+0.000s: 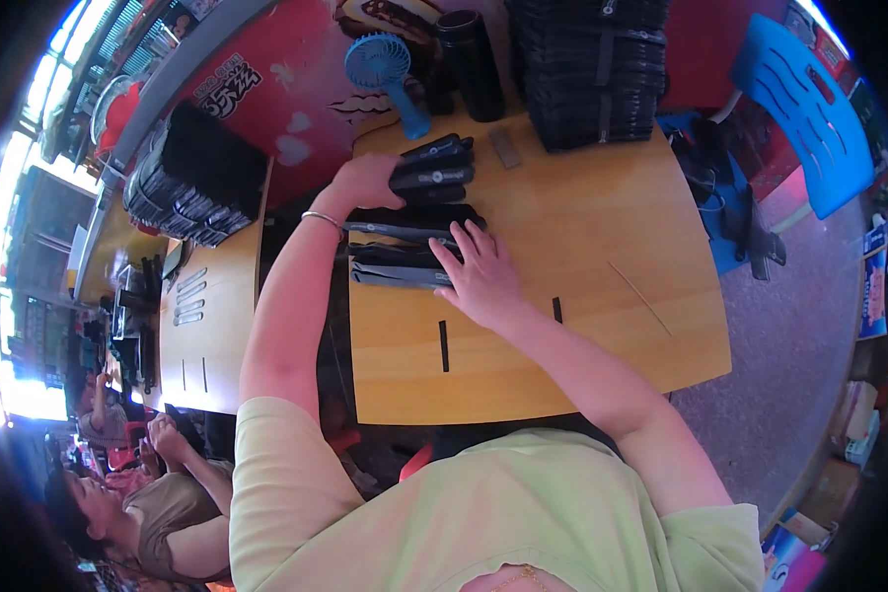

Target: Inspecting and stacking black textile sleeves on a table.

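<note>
My left hand [367, 182] is closed round the left end of a small bundle of narrow black folded pieces [434, 178] with light print, on the far left of the wooden table [602, 237]. Its fingertips are partly hidden. Just nearer to me lies a second group of flat black folded pieces [395, 255], side by side, one with a greyish face. My right hand [483, 274] rests with spread fingers on the right end of this group. I cannot tell whether the pieces are cloth or soft plastic.
At the back stand a tall black stack [592, 74], a black tumbler [471, 64] and a blue handheld fan [380, 61]. Two dark strips [444, 345] and a thin stick [639, 298] lie on the table. A blue chair [804, 113] is right; another person [173, 513] sits left.
</note>
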### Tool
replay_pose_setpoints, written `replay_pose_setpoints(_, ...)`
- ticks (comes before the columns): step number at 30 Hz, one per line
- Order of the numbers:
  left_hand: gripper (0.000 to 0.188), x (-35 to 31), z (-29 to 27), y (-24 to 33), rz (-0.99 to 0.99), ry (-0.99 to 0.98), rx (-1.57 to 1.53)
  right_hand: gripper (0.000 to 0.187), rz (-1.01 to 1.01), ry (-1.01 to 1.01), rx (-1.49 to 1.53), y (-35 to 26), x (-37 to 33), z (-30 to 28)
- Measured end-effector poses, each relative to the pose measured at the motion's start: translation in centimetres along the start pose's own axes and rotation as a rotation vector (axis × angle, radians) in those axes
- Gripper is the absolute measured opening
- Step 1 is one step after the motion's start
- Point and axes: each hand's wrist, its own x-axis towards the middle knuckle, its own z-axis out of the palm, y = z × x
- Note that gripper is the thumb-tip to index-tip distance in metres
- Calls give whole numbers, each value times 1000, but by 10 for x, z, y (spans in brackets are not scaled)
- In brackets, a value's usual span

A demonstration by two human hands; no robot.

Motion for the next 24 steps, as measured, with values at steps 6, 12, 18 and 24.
replay_pose_setpoints(6,59,-44,-32,-29,-110,524,-455,69,32,6,-77,-3,1,0)
replay_pose_setpoints(12,31,-108,-37,-25,-214,913,-1387,71,41,-66,-110,-7,2,-9)
replay_pose_setpoints(18,32,-151,7,46,-141,840,-2457,89,-63,72,321,-35,0,-55)
replay_pose_setpoints(24,53,-163,33,123,-169,647,-2609,109,-85,202,945,-58,-15,-87)
